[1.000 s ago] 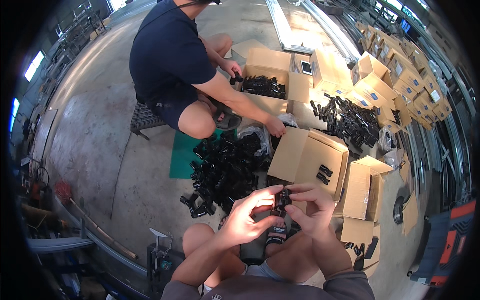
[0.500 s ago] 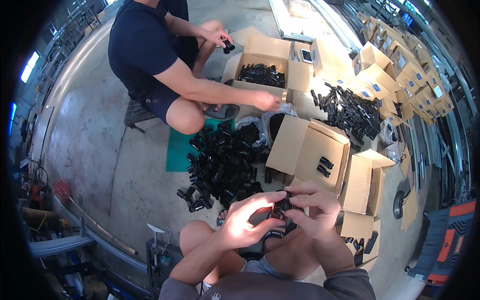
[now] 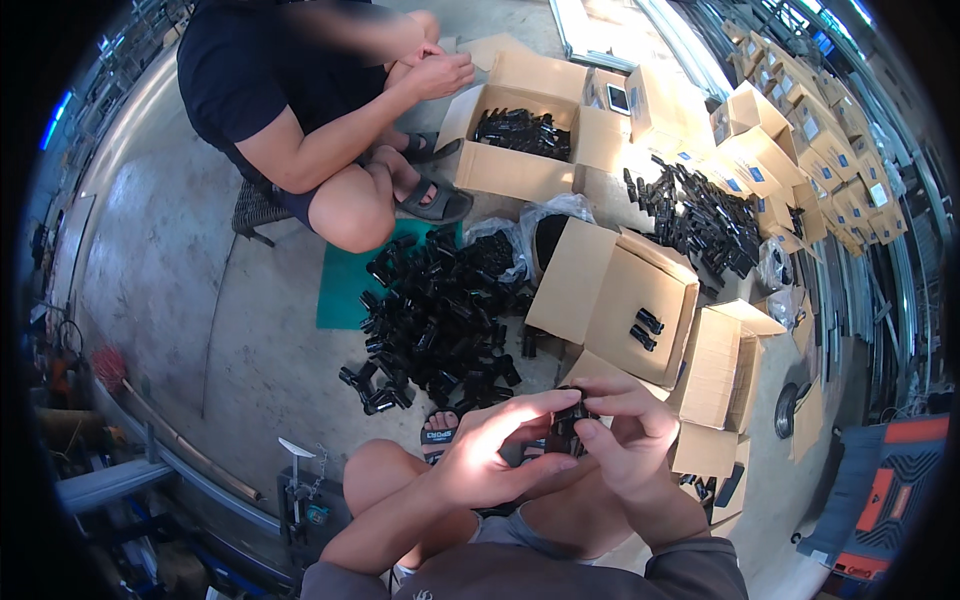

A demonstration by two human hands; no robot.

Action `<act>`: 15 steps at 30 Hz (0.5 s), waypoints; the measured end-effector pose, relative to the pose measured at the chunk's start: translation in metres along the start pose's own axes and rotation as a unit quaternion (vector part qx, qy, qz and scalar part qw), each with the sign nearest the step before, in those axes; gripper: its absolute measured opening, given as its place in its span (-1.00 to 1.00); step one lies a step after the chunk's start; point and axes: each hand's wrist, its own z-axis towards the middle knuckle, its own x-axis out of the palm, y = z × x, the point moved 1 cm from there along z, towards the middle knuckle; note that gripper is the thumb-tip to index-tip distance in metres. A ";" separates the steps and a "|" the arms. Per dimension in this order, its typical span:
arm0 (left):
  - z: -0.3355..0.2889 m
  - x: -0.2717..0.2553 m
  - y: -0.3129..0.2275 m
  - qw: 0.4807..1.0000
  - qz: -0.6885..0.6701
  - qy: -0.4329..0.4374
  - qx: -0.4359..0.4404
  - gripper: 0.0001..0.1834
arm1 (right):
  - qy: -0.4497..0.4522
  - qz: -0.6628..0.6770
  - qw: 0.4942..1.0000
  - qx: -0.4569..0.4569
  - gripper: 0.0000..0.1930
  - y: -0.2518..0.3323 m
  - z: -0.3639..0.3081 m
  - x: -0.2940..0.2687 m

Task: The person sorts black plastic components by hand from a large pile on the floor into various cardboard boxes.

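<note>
Hands meet just above the person's bare knees, low in the head view. Left hand [image 3: 492,455] curls around a small black plastic part [image 3: 566,432], its fingers reaching across from the left and closed against the piece. Right hand [image 3: 628,440] closes on the same part from the other side, fingertips bent over its top edge. Both hands hold it together, so only a narrow dark strip of it shows between them; its exact shape cannot be made out.

Just beyond the hands, on the concrete floor [image 3: 190,270], lies a heap of similar black parts [image 3: 440,310], partly resting on a green mat [image 3: 345,285]. To the right of the heap stands an open cardboard box [image 3: 610,295] tipped on its side with two black pieces inside. A smaller open box [image 3: 725,375] stands near the right hand.

Farther off, a second person in a dark shirt [image 3: 260,75] squats beside another open box [image 3: 515,150] filled with black parts, that person's hands together above its left flap. A second pile of black parts [image 3: 700,215] lies to the right, with stacked cartons [image 3: 800,130] behind it.
</note>
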 end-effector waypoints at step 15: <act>0.014 -0.015 0.018 0.899 -0.297 -0.142 -0.288 -0.37 | 0.072 -0.460 0.881 0.089 -0.83 -0.265 0.179 -0.085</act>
